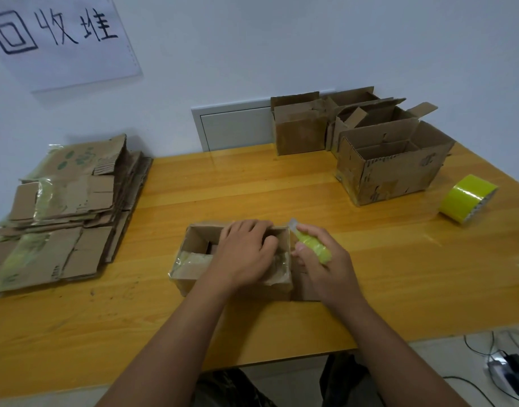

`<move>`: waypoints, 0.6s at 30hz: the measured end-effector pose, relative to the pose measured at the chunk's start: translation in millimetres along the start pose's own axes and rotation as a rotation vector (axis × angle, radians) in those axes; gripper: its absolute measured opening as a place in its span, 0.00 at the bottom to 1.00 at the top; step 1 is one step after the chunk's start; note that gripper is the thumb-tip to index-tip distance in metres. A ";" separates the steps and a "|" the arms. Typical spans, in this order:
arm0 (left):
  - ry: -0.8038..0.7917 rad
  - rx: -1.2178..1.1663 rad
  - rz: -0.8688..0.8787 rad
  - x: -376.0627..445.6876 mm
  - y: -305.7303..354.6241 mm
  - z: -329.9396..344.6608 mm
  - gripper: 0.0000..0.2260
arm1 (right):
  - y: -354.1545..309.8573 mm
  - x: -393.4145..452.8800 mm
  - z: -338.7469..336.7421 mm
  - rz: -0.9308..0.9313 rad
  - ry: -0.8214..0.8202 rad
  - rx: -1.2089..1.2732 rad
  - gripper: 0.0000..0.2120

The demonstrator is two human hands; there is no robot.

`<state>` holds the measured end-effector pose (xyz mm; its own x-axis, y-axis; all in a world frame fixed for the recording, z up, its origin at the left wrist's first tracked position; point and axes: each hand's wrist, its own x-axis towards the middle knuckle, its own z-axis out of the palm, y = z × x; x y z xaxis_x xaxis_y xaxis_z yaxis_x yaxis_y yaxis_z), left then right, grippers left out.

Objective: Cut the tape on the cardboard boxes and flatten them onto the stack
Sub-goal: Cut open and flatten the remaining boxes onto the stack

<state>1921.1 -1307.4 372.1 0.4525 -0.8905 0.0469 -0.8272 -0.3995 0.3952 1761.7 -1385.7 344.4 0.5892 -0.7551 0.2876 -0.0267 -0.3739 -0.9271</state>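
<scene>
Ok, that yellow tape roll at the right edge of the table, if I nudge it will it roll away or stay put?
The yellow tape roll seems to rest on its curved side, so a nudge would probably roll it. It sits close to the table edge, so it might drop off. Its glossy wrap looks slick to grip.

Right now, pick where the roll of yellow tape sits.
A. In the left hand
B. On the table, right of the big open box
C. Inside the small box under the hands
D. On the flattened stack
B: the tape roll lies on its side on the table, right of the big box, away from both hands.
</scene>
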 end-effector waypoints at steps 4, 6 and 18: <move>-0.008 -0.045 0.042 -6.8 0.2 -4.7 0.29 | 1.8 12.1 1.2 0.099 -0.029 0.028 0.11; -0.043 -0.036 0.100 -12.1 -3.7 -9.4 0.29 | 1.9 13.0 1.8 0.115 -0.015 0.064 0.14; -0.087 0.147 0.233 -22.1 -23.0 -7.2 0.42 | 7.8 -7.9 -14.1 0.132 -0.039 0.347 0.14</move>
<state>1932.5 -1277.0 368.6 0.2192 -0.9749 0.0393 -0.9478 -0.2032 0.2458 1745.4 -1390.2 338.3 0.6297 -0.7607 0.1573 0.1670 -0.0651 -0.9838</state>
